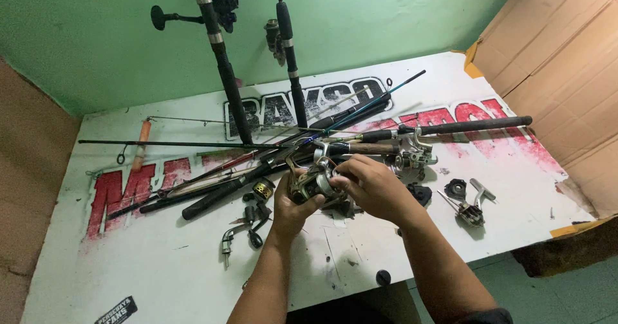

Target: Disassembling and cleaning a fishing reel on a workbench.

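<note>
A silver and dark fishing reel sits between both of my hands, just above a white board with red and black printed letters. My left hand cups the reel from below and the left. My right hand grips its spool side from the right, fingers curled over it. Behind the reel lie several fishing rods, one with a cork handle and a mounted reel.
Loose reel parts lie around: a crank handle, a brass piece, a dark cap, a bail arm part. Two rods with reels lean on the green wall. Cardboard stands at right.
</note>
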